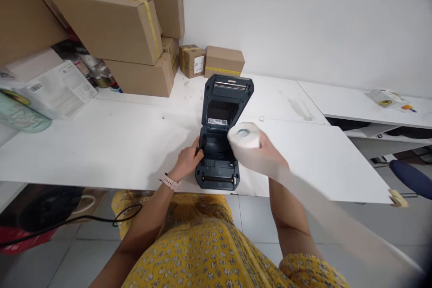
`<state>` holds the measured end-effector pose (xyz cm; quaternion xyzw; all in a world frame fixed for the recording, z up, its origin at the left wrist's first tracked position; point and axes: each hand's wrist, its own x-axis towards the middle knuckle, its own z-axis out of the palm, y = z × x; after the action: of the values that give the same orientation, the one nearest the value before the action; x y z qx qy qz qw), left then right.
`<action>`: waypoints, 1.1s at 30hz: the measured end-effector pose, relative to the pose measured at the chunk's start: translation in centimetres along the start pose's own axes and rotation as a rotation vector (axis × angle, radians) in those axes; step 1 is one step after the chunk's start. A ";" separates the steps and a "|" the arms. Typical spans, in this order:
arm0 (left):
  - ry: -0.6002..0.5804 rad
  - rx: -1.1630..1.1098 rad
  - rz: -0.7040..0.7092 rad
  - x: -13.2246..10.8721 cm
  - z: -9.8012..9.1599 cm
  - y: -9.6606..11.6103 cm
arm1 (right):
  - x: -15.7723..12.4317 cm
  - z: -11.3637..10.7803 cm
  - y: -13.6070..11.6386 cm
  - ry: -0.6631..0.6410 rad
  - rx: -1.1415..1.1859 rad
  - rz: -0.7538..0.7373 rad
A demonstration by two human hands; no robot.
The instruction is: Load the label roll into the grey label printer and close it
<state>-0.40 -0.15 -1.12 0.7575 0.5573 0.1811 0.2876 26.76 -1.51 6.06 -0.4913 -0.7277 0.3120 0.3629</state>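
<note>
The place looked like a small packing office or stockroom. Taped cardboard boxes (104, 27) were stacked against a plain white wall (303, 22), and a smaller carton (199, 65) bore a white printed label. On the long white desk (135, 121) stood a dark printer (218, 174) with its cover raised, beside a roll of white paper (248, 140), more like office gear than household things. A barcoded package (64, 87) sat at the left end. Open shelving (388, 130) at right and grey floor tiles (248, 225) suited a workroom.
</note>
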 end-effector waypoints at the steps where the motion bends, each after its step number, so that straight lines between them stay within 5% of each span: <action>1: -0.001 -0.003 -0.001 0.0 0.0 0.0 | 0.8 0.8 -0.8 -0.084 -0.076 -0.012; 6: -0.004 -0.016 -0.007 0.0 0.0 0.0 | 4.3 4.6 -1.7 -0.422 -0.560 0.010; 16: 0.008 -0.059 0.023 -0.1 0.5 -0.8 | 5.1 6.9 0.4 -0.515 -0.736 -0.034; 20: 0.013 -0.081 0.024 -0.1 0.6 -0.9 | 2.0 7.7 0.3 -0.459 -0.744 -0.118; 27: -0.011 -0.158 0.019 -0.2 0.5 -0.8 | -7.8 11.6 -0.2 -0.187 -0.714 -0.255; 33: 0.009 -0.118 -0.016 -0.2 0.5 -0.7 | -10.5 12.7 -2.0 -0.127 -0.553 -0.265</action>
<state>-0.65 -0.27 -1.96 0.7341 0.5529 0.2149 0.3305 17.86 -13.22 -1.52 -0.4515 -0.8641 0.0824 0.2067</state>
